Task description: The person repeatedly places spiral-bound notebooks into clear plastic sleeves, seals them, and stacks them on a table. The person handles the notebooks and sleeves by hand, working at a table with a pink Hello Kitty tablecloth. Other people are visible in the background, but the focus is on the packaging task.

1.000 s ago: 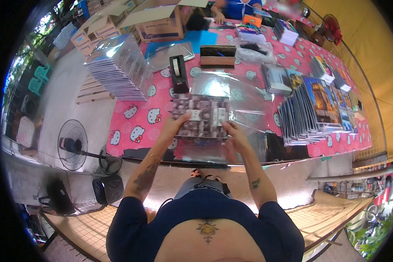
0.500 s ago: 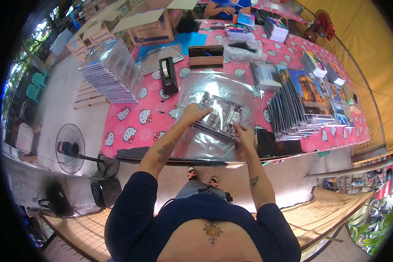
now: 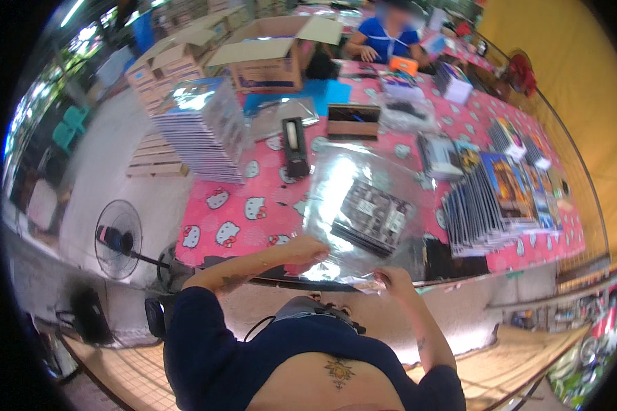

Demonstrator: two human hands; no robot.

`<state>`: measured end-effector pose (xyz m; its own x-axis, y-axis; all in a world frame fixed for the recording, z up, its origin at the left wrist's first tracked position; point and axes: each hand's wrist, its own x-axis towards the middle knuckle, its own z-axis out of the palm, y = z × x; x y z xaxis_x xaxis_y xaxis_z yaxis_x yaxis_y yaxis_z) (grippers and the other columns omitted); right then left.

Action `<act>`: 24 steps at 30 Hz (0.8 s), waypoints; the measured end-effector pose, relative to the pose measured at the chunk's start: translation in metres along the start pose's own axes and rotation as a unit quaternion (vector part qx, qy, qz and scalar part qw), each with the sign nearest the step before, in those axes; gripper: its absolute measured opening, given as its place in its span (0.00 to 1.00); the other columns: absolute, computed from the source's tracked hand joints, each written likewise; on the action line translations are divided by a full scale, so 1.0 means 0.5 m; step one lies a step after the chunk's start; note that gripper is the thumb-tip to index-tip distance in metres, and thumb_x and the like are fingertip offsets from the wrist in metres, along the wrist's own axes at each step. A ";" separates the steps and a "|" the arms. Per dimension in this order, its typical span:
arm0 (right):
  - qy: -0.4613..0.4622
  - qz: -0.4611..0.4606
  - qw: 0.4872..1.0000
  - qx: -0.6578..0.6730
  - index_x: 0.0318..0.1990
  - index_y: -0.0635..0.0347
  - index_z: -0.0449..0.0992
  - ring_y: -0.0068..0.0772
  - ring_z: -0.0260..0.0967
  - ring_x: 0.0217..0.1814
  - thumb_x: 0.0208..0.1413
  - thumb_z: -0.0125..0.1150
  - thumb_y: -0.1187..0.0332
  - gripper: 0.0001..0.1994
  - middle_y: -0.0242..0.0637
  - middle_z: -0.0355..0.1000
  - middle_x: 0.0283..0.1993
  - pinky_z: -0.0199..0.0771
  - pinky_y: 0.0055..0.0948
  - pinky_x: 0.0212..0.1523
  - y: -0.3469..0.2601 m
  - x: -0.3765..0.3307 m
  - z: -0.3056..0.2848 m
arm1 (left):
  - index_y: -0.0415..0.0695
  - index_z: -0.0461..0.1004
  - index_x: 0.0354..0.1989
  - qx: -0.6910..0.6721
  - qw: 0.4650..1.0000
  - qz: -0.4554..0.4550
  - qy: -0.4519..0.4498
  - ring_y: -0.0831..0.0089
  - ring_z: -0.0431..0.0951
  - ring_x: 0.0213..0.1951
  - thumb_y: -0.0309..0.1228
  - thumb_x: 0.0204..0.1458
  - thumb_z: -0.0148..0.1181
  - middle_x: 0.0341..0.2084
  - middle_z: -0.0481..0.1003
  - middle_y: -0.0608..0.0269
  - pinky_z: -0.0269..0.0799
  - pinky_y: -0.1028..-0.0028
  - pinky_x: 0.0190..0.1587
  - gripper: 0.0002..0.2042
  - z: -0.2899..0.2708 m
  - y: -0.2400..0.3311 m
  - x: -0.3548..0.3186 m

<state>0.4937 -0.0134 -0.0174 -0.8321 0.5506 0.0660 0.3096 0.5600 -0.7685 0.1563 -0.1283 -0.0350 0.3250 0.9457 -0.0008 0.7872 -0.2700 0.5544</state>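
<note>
A spiral notebook (image 3: 373, 218) with a grey photo-patterned cover lies slightly turned on a large clear plastic sheet (image 3: 329, 179), near the table's front edge. My left hand (image 3: 307, 249) is closed at the sheet's near left edge, its fingers curled and slightly blurred. At the near edge, to the right, my right hand (image 3: 394, 279) pinches the plastic between thumb and fingers. Both hands are apart from the notebook, on the side nearest me. Beyond the sheet stands a black tape dispenser (image 3: 295, 147).
A tall stack of plastic-wrapped notebooks (image 3: 202, 130) stands left, a fanned pile of notebooks (image 3: 483, 205) right. Behind are an open carton (image 3: 267, 72), a small open box (image 3: 353, 123) and a person in blue (image 3: 389, 41). A standing fan (image 3: 118, 238) is left of the table.
Both hands have let go of the notebook and drawn back toward me to the plastic's near edge. The whole view has shifted, with the table lower in it.
</note>
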 end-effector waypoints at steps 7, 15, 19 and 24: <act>0.003 -0.080 0.979 -0.189 0.37 0.58 0.77 0.46 0.74 0.37 0.50 0.65 0.70 0.07 0.41 0.75 0.33 0.72 0.39 0.36 -0.038 -0.008 -0.003 | 0.44 0.72 0.36 0.039 0.998 0.005 -0.044 0.52 0.77 0.34 0.40 0.54 0.55 0.26 0.75 0.53 0.69 0.55 0.38 0.12 -0.025 0.053 0.012; 0.036 -0.041 0.981 -0.188 0.34 0.55 0.76 0.51 0.71 0.36 0.53 0.61 0.67 0.04 0.42 0.74 0.32 0.69 0.46 0.36 -0.090 -0.010 0.006 | 0.43 0.71 0.38 0.031 0.994 0.094 0.037 0.52 0.76 0.37 0.40 0.52 0.60 0.34 0.74 0.51 0.69 0.54 0.38 0.14 -0.048 0.076 -0.002; 0.099 0.069 0.987 -0.110 0.37 0.56 0.77 0.50 0.71 0.38 0.50 0.63 0.66 0.08 0.41 0.74 0.34 0.70 0.42 0.39 -0.055 0.000 -0.027 | 0.46 0.75 0.38 0.089 0.995 -0.024 -0.025 0.54 0.77 0.37 0.34 0.50 0.61 0.33 0.75 0.54 0.72 0.58 0.38 0.09 -0.144 0.098 0.005; 0.122 0.022 0.975 -0.185 0.41 0.53 0.78 0.46 0.73 0.43 0.50 0.66 0.60 0.13 0.39 0.75 0.37 0.72 0.39 0.42 -0.105 0.023 -0.080 | 0.43 0.76 0.36 0.025 0.984 -0.021 0.173 0.59 0.78 0.31 0.31 0.51 0.62 0.28 0.76 0.55 0.71 0.63 0.33 0.07 -0.197 0.066 0.075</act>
<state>0.4865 -0.0117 0.0493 -0.6939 0.6849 0.2223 0.5250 0.6925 -0.4947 0.1429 -0.0840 0.0650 0.1013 0.9589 0.2649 0.8239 -0.2301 0.5178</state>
